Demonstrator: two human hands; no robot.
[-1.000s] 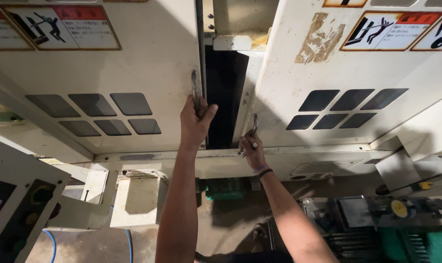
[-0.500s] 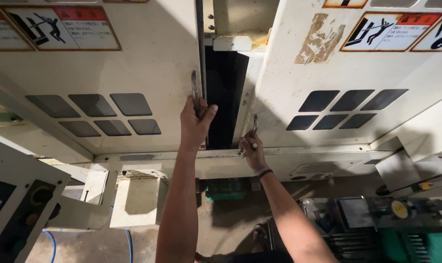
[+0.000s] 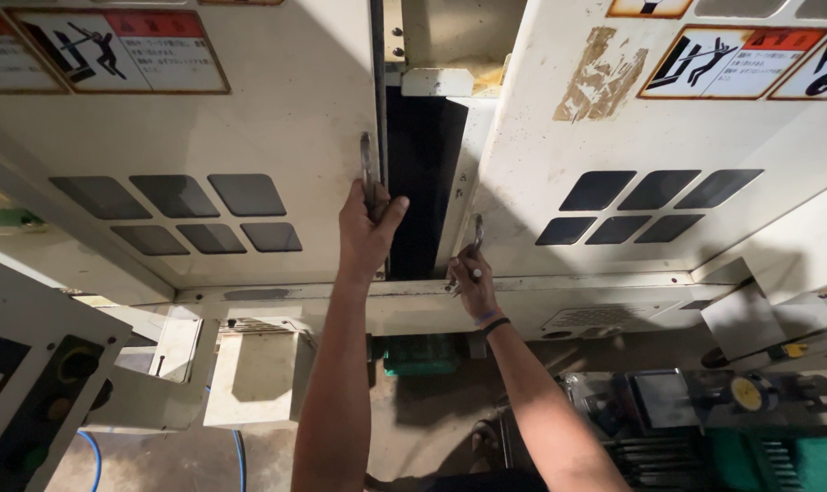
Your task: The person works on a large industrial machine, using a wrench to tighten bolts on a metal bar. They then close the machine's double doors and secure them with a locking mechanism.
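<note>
Two cream machine doors face me, the left door (image 3: pixel 250 137) and the right door (image 3: pixel 632 146), each with dark window panes. A narrow dark gap (image 3: pixel 421 182) shows between them. My left hand (image 3: pixel 366 228) grips the metal handle (image 3: pixel 367 164) at the left door's edge. My right hand (image 3: pixel 471 278) is closed on the metal handle (image 3: pixel 476 230) at the right door's edge, and a dark band sits on that wrist.
Warning stickers sit high on both doors. A grey control panel (image 3: pixel 22 383) stands at the lower left beside a blue cable (image 3: pixel 93 456). A green part (image 3: pixel 418 355) lies under the door rail. Gauges and green machinery (image 3: pixel 750 401) fill the lower right.
</note>
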